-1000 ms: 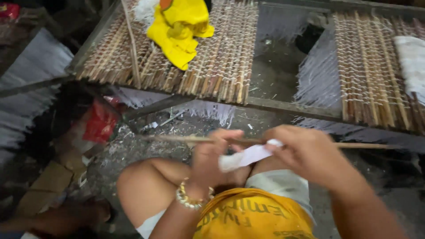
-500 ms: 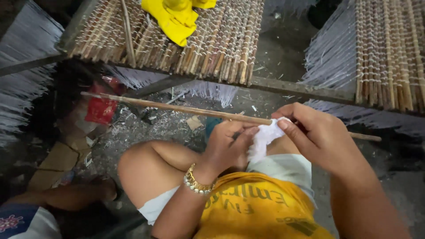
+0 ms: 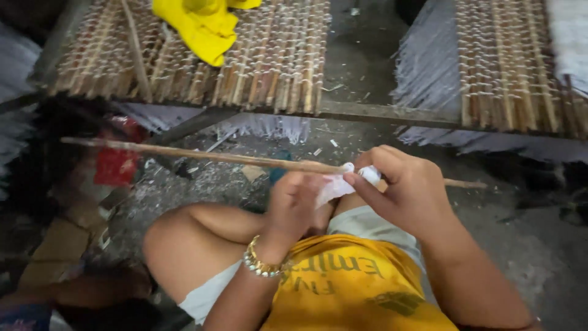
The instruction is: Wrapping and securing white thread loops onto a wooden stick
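Observation:
A long thin wooden stick runs across in front of me, from the left to past my right hand. My right hand pinches a strip of white material against the stick. My left hand, with a beaded bracelet at the wrist, holds the loose end of that white strip just below the stick. Both hands sit over my raised knee and yellow shirt.
Two mats of bound sticks with white thread fringes lie ahead, one on the left and one on the right, with a dark gap between. A yellow cloth rests on the left mat. A red object lies on the littered floor at left.
The view has shifted closer to the mats. The stick has tilted a little and my hands have moved along it, with the white strip drawn in tighter against the stick.

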